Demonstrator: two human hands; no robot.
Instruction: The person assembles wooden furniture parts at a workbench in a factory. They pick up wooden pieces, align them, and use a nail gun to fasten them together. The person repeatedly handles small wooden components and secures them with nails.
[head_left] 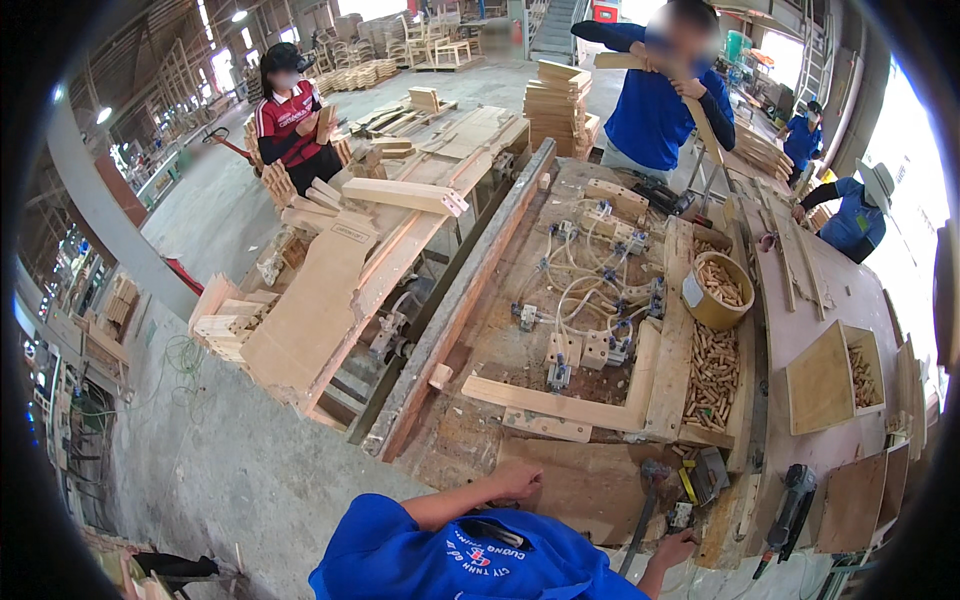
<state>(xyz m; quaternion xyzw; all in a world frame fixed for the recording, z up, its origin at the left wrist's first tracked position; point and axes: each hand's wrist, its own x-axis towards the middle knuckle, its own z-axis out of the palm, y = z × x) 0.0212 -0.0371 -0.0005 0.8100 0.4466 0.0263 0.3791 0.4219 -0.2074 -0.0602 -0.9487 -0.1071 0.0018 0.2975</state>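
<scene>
My left hand (517,480) rests with curled fingers on a flat brown board (580,490) at the near edge of the workbench; nothing shows in it. To the right, my right hand (675,550) lies low by the bench edge, fingers stretched out, next to a small metal fitting (680,515). Between the hands lies a hammer (643,515), its handle pointing toward me. Beyond them, a long wooden bar (550,402) and a shorter wooden piece (643,370) meet at a corner, beside a jig of clear air hoses and metal cylinders (590,290).
Wooden dowels fill a bench trough (712,380), a round tub (718,290) and a wooden box (835,375). A nail gun (790,515) lies at right. Across the bench a person in blue (650,120) holds wooden pieces; another in red (290,125) stands behind the left table (310,300).
</scene>
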